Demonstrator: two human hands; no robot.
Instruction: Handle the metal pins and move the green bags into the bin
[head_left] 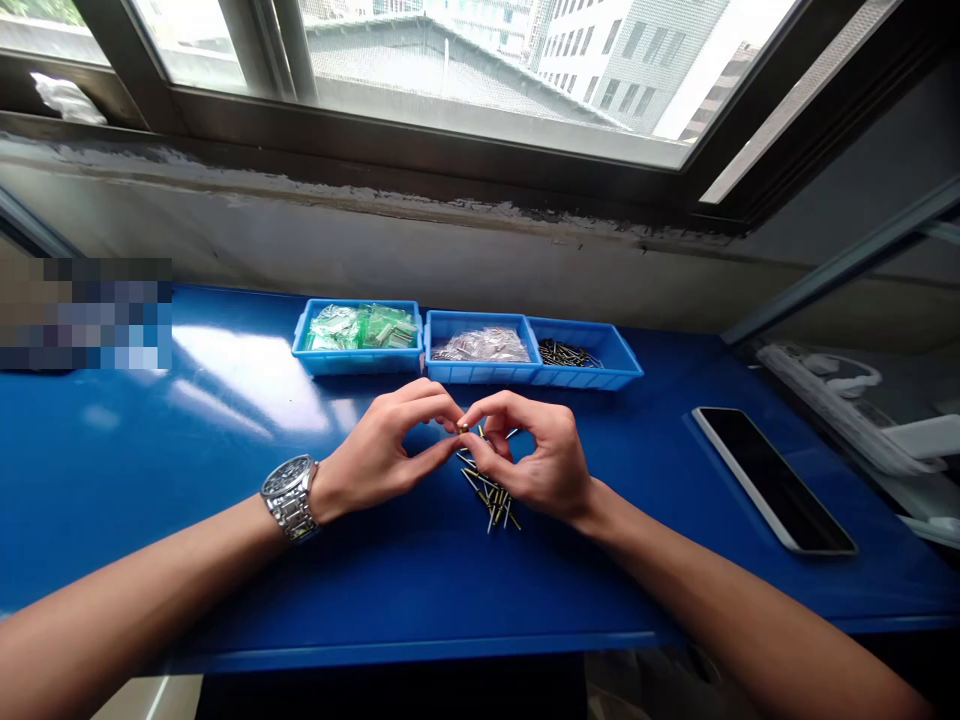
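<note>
My left hand (394, 440), with a metal watch (289, 495) on its wrist, pinches at the middle of the view. Its fingertips meet those of my right hand (529, 445) around a tiny brass-coloured piece (463, 428). Both hands are closed on this piece, most of which the fingers hide. Beneath and beside my right hand lies a loose pile of thin metal pins (495, 495), brass and silver in colour, on the blue table (360, 590).
Behind the hands stand a blue bin (360, 365) of green and clear bags and a two-part blue bin (480, 374) with clear bags and dark pins. At right lie a phone (772, 480) and a clear tray (825, 400). A window is behind.
</note>
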